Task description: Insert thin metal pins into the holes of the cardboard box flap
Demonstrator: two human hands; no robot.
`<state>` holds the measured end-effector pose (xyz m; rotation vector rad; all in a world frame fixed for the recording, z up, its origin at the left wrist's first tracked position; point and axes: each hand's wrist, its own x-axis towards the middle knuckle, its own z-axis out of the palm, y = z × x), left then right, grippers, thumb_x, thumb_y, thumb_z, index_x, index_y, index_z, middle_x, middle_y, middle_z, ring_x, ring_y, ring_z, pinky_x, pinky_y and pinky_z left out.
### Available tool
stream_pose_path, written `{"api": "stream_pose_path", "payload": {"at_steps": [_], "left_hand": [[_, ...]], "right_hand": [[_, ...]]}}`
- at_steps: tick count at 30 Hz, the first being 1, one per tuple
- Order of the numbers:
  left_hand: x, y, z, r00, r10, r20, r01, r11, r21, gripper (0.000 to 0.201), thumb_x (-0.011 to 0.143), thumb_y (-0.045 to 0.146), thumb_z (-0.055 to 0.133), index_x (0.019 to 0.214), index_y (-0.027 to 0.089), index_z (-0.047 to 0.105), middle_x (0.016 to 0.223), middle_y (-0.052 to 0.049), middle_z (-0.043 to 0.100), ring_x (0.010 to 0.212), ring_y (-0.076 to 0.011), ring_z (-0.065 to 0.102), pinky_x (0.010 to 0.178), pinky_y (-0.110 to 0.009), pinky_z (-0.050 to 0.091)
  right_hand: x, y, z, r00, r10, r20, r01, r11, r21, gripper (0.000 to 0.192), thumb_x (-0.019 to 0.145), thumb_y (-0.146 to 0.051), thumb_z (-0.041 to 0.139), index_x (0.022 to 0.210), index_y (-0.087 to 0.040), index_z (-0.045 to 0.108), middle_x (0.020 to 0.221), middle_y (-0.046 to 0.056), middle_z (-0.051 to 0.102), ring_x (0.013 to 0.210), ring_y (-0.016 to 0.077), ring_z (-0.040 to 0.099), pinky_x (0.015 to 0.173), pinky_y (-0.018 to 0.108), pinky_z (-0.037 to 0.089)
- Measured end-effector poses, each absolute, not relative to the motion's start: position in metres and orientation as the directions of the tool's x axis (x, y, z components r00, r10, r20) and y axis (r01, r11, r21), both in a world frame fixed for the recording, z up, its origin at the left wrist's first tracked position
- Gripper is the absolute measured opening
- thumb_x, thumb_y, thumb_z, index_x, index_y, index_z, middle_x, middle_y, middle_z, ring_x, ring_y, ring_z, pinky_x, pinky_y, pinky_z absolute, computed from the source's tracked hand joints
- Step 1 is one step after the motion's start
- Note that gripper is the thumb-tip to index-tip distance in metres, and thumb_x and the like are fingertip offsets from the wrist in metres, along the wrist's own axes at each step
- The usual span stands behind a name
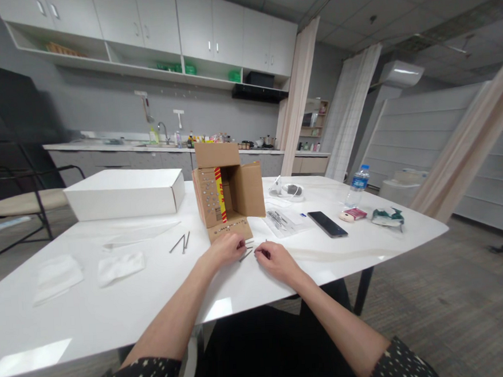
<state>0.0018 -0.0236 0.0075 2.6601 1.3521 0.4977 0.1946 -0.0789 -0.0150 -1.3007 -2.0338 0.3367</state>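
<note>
My left hand (228, 248) rests on the white table with its fingers curled together, just in front of an open cardboard box (251, 189). Close by on the right, my right hand (277, 260) has its fingers drawn into a pinch. Several thin dark metal nails (246, 255) lie in the gap between my fingertips. What either hand pinches is too small or hidden to make out. The box stands with its opening towards me; small shiny bits dot its left flap and lower flap. Three more long nails (183, 243) lie left of it.
A white box (125, 193) stands at the back left, with white cloths (121, 267) nearer me. To the right are a clear plastic bag (282, 222), a phone (327, 224), a pink pack (353, 214), a water bottle (358, 187) and a green-and-white packet (387, 218).
</note>
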Motion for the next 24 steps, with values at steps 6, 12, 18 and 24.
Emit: {"api": "stream_pose_path", "payload": {"at_steps": [6, 12, 18, 24], "left_hand": [[0.004, -0.014, -0.003, 0.527, 0.821, 0.221, 0.805, -0.565, 0.180, 0.021, 0.087, 0.025, 0.048, 0.082, 0.018, 0.067, 0.093, -0.014, 0.070, 0.089, -0.0261, 0.066, 0.078, -0.034, 0.047], [0.005, -0.009, -0.008, 0.490, 0.825, 0.282, 0.821, -0.545, 0.168, 0.022, 0.092, 0.025, 0.042, 0.091, 0.015, 0.062, 0.098, -0.016, 0.068, 0.093, -0.0275, 0.064, 0.081, -0.036, 0.046], [0.006, -0.010, 0.000, 0.445, 0.836, 0.320, 0.831, -0.519, 0.199, 0.021, 0.095, 0.027, 0.039, 0.093, 0.018, 0.058, 0.097, -0.011, 0.068, 0.090, -0.0245, 0.064, 0.078, -0.034, 0.045], [0.006, -0.011, 0.004, 0.475, 0.780, 0.408, 0.763, -0.596, 0.251, 0.018, 0.094, 0.027, 0.043, 0.090, 0.020, 0.059, 0.099, -0.005, 0.066, 0.090, -0.0197, 0.061, 0.079, -0.030, 0.045]], "right_hand": [[0.195, -0.078, -0.016, -0.273, 0.868, 0.416, 0.689, 0.478, -0.545, 0.017, 0.085, -0.016, 0.054, 0.086, -0.018, 0.071, 0.081, 0.003, 0.069, 0.071, 0.0151, 0.058, 0.068, 0.025, 0.042], [0.196, -0.078, -0.016, -0.267, 0.869, 0.417, 0.693, 0.473, -0.544, 0.016, 0.085, -0.016, 0.055, 0.085, -0.018, 0.071, 0.081, 0.003, 0.069, 0.071, 0.0151, 0.058, 0.068, 0.024, 0.042], [0.194, -0.080, -0.013, -0.264, 0.876, 0.404, 0.692, 0.464, -0.553, 0.018, 0.085, -0.015, 0.054, 0.084, -0.017, 0.071, 0.081, 0.004, 0.069, 0.071, 0.0149, 0.058, 0.068, 0.024, 0.042], [0.194, -0.081, -0.011, -0.268, 0.872, 0.409, 0.687, 0.471, -0.553, 0.017, 0.084, -0.015, 0.054, 0.084, -0.017, 0.071, 0.080, 0.003, 0.069, 0.071, 0.0149, 0.057, 0.068, 0.024, 0.042]]}}
